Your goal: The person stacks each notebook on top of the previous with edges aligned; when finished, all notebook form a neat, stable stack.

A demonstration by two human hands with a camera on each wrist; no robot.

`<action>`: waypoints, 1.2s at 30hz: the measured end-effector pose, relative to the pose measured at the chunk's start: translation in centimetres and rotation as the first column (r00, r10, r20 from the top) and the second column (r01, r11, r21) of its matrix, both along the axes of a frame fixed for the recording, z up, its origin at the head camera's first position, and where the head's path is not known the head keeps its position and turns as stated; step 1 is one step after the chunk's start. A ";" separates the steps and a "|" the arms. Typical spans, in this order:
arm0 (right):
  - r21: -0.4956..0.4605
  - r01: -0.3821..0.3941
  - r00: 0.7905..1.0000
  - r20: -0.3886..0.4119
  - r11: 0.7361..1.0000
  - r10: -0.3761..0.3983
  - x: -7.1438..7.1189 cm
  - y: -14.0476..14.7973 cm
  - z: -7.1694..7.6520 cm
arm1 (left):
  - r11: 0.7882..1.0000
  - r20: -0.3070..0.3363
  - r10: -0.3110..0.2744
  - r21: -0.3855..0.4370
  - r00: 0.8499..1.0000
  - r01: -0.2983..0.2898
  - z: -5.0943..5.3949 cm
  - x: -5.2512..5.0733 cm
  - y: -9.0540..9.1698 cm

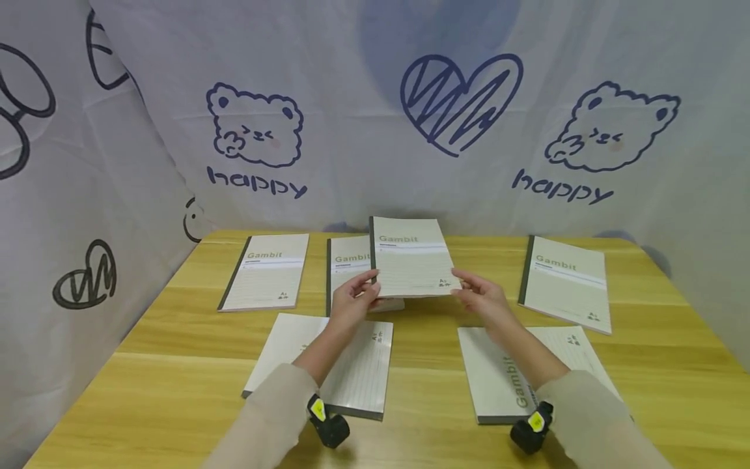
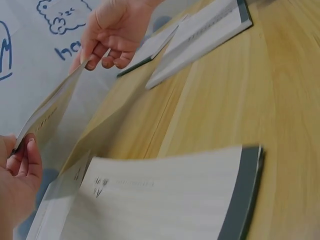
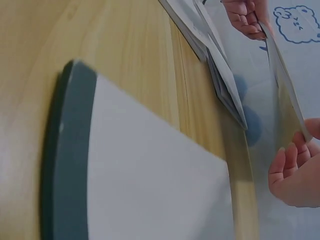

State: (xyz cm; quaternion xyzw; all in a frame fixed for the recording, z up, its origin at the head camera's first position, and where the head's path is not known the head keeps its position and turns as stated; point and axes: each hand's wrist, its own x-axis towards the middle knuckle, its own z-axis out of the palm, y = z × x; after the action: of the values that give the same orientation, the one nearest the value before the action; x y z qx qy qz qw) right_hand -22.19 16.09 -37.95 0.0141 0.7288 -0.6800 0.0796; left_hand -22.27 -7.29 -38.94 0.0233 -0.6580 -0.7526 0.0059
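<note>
A cream notebook [image 1: 412,260] with a dark spine and "Gambit" on its cover is held up above the table between both hands. My left hand [image 1: 353,301] pinches its lower left edge, by the spine. At the lower right edge, my right hand [image 1: 483,299] pinches it between thumb and fingers. In the left wrist view the held notebook [image 2: 52,105] appears nearly edge-on, clear of the tabletop. Behind and below it, a second notebook [image 1: 348,260] lies on the table, partly hidden by the held one and my left hand.
More notebooks lie apart on the wooden table [image 1: 422,391]: one at back left [image 1: 266,270], one at back right [image 1: 565,283], one under my left forearm [image 1: 366,365] and one under my right forearm [image 1: 489,371]. A printed cloth [image 1: 351,130] hangs behind the table.
</note>
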 end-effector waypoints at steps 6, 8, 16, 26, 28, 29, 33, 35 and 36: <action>-0.004 -0.008 1.000 -0.010 1.000 0.008 -0.4 -2.1 0.0 | 0.999 -0.010 0.007 -0.039 1.000 -0.007 -0.1 -0.1 -2.1; 0.000 -0.013 1.000 -0.014 1.000 0.013 -0.5 -2.7 -0.1 | 0.999 -0.005 0.005 -0.050 1.000 -0.005 -0.1 -0.2 -2.8; 0.002 -0.012 0.999 -0.030 1.000 0.012 -0.9 -5.1 -1.0 | 0.995 0.009 0.030 -0.093 1.000 -0.029 -0.4 0.1 -4.8; 0.052 0.016 0.998 -0.061 0.999 -0.013 -1.8 -7.2 -2.1 | 0.973 0.017 0.033 -0.227 0.999 -0.028 -1.4 -0.5 -6.8; 0.068 0.024 0.998 -0.057 0.997 -0.020 -2.0 -7.6 -2.2 | 0.963 0.011 0.033 -0.269 0.999 -0.029 -1.5 -0.6 -7.1; 0.079 0.029 0.998 -0.056 0.996 -0.025 -2.1 -7.8 -2.3 | 0.957 0.008 0.032 -0.290 0.999 -0.028 -1.6 -0.7 -7.2; 0.101 0.048 0.997 -0.065 0.994 -0.041 -2.5 -8.4 -2.6 | 0.928 0.016 0.025 -0.371 1.000 -0.017 -1.8 -0.9 -7.7; 0.111 0.049 0.996 -0.074 0.993 -0.041 -2.7 -8.7 -2.8 | 0.910 0.015 0.019 -0.414 1.000 -0.011 -1.8 -1.0 -7.9; 0.115 0.051 0.996 -0.077 0.992 -0.042 -2.8 -8.8 -2.9 | 0.898 0.009 0.014 -0.440 1.000 -0.009 -1.9 -1.0 -8.0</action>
State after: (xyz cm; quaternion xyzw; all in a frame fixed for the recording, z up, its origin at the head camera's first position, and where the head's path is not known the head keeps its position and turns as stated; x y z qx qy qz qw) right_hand -25.02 7.27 -40.90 0.0106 0.7693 -0.6379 0.0356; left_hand -23.27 -15.32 -40.79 0.0298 -0.8110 -0.5842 0.0115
